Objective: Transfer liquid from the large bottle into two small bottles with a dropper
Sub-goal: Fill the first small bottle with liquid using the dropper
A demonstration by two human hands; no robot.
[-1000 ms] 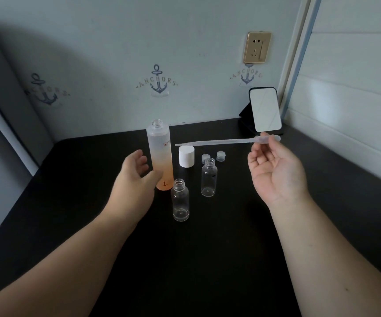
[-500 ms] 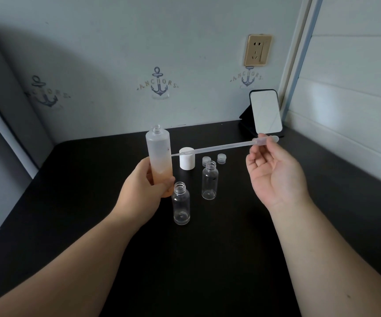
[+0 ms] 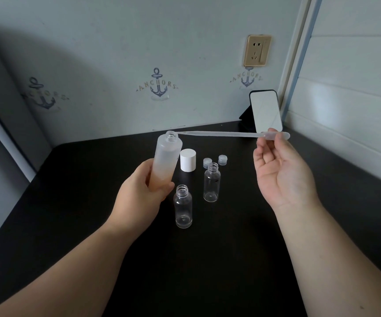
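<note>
Gripping the large bottle (image 3: 165,163), left hand (image 3: 141,191) curls; right hand (image 3: 283,175) pinches the dropper (image 3: 230,134).

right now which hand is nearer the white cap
Left. The left hand grips the large bottle just beside the white cap. The right hand is farther off to the cap's right, pinching the dropper bulb.

Two small bottles (image 3: 183,207) stand on the table (image 3: 230,259), with three caps (image 3: 188,160) behind them and a mirror (image 3: 266,110) farther back.
</note>
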